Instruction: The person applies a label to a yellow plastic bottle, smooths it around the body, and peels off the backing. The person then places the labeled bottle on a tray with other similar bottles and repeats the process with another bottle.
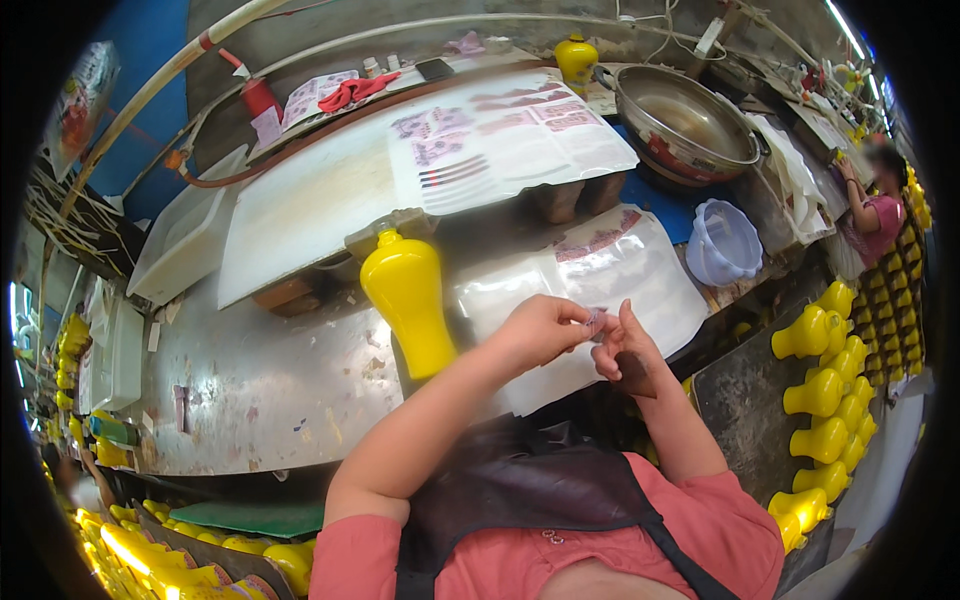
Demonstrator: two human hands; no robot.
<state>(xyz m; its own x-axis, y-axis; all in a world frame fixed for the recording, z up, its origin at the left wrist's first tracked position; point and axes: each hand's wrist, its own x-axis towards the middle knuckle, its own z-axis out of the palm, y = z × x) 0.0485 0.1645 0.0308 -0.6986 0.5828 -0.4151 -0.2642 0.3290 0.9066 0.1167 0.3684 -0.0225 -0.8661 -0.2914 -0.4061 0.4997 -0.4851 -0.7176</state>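
In front of my chest, my left hand (pixel 548 328) is closed, its thumb and forefinger pinching a small, thin purple-patterned piece (pixel 598 320), perhaps a decal. My right hand (pixel 630 350) faces it with the thumb raised apart and the other fingers partly curled. A right fingertip meets the edge of the piece. Beneath both hands lies a pale glossy sheet (pixel 650 290) with a purple-red patterned band (pixel 597 236) at its far edge. To the left of my hands, a glossy yellow vase (pixel 405 290) leans with its narrow neck against a block (pixel 385 228).
A raised white board (pixel 310 215) carries printed sheets (pixel 500 150). Behind to the right are a large metal basin (pixel 685 120) and a pale blue bucket (pixel 722 245). Several yellow vases (pixel 820 390) line the right side. Another person (pixel 880 215) works at far right.
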